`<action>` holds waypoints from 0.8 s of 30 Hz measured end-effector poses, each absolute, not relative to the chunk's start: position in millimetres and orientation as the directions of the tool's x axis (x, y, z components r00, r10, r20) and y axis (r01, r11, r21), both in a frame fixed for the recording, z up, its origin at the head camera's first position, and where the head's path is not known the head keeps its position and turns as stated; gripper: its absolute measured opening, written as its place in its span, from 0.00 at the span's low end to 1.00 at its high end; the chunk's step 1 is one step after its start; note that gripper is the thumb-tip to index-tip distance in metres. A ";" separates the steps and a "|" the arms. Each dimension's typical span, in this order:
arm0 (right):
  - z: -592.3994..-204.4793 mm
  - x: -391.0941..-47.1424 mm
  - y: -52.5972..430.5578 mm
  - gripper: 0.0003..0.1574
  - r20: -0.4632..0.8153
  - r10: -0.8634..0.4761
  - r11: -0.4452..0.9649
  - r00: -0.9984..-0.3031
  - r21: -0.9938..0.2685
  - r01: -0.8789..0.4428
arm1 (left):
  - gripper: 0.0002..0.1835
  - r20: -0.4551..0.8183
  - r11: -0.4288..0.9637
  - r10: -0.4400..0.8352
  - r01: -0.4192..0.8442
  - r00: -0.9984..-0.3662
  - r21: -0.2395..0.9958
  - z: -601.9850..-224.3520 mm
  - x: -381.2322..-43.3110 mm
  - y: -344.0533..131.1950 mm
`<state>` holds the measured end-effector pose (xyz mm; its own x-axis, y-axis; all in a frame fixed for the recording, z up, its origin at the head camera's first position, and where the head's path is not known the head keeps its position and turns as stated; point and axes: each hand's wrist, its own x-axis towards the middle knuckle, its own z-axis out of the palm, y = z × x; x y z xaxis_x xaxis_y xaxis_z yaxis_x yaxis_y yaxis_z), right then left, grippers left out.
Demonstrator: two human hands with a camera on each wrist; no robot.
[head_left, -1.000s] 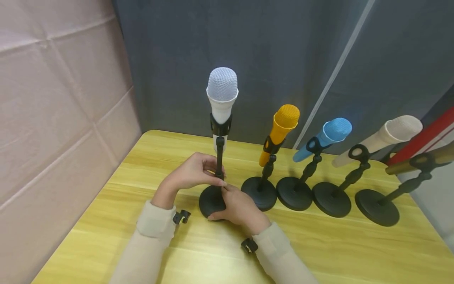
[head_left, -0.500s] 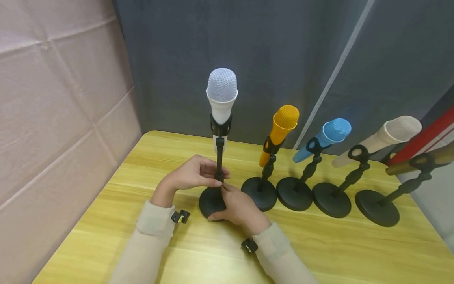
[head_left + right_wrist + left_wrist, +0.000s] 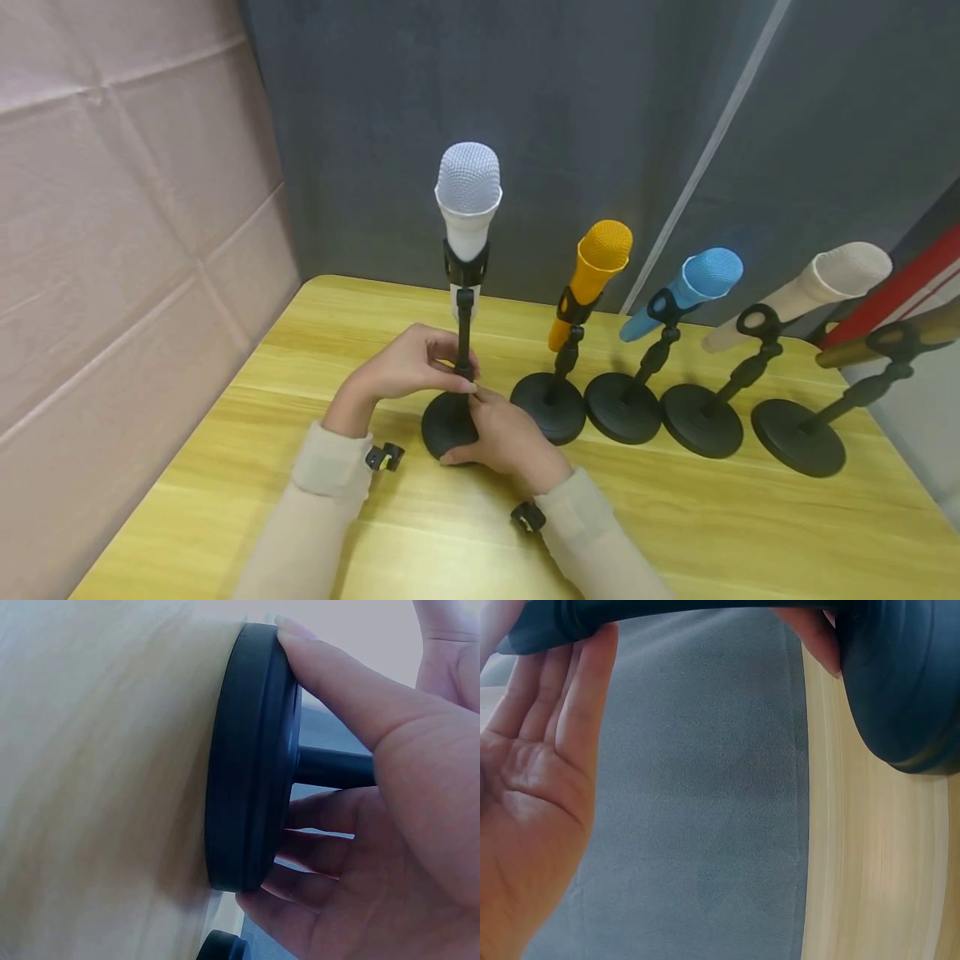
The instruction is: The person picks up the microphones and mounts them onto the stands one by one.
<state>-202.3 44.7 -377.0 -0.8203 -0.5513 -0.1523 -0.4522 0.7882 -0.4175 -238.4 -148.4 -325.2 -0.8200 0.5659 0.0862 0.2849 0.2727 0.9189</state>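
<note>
A white microphone (image 3: 468, 196) sits upright in the clip of a black desk microphone stand (image 3: 447, 427) at the middle of the table. My left hand (image 3: 407, 367) holds the lower part of its pole between thumb and fingers. In the left wrist view the fingers (image 3: 577, 705) of that hand lie against the pole's collar. On the round base (image 3: 251, 765) my right hand (image 3: 508, 435) keeps its grip, thumb at the near edge and fingers spread over the far side. The base stands flat on the wood.
To the right, a row of similar stands carries a yellow microphone (image 3: 602, 254), a blue microphone (image 3: 708, 277), a beige microphone (image 3: 847, 273) and a brownish microphone (image 3: 933, 329), partly cut off. A red strip (image 3: 900, 283) lies behind. Grey cloth (image 3: 375, 167) hangs past the table's back edge.
Almost everything stays where it was. My left thumb and fingers shift slightly on the pole; the right hand keeps its place on the base.
</note>
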 end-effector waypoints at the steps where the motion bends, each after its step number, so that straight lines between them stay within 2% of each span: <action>1: -376.8 -202.2 44.7 0.68 -0.153 -0.551 0.789 -0.821 -0.415 -0.452 | 0.12 0.086 0.282 0.559 0.286 -0.825 0.916 -325.3 -238.7 -147.9; 11: -377.3 -202.2 44.2 0.68 -0.159 -0.543 0.796 -0.824 -0.410 -0.445 | 0.16 0.068 0.334 0.522 0.277 -0.850 0.901 -326.2 -238.7 -145.2; 17: -379.0 -202.5 44.8 0.64 -0.133 -0.547 0.783 -0.827 -0.431 -0.448 | 0.20 0.086 0.276 0.594 0.303 -0.800 0.912 -324.0 -235.1 -148.0; 20: -379.4 -202.9 45.2 0.65 -0.127 -0.552 0.779 -0.824 -0.431 -0.455 | 0.20 0.092 0.240 0.631 0.306 -0.771 0.921 -322.6 -234.1 -149.3; 24: -379.0 -203.2 45.4 0.69 -0.133 -0.558 0.777 -0.819 -0.429 -0.460 | 0.18 0.091 0.230 0.640 0.303 -0.763 0.925 -321.4 -233.5 -150.0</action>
<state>-203.2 45.4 -379.0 -0.8192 -0.5579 -0.1329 -0.4598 0.7773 -0.4294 -233.5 -150.0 -321.4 -0.7627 0.6403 0.0905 0.3027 0.2298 0.9250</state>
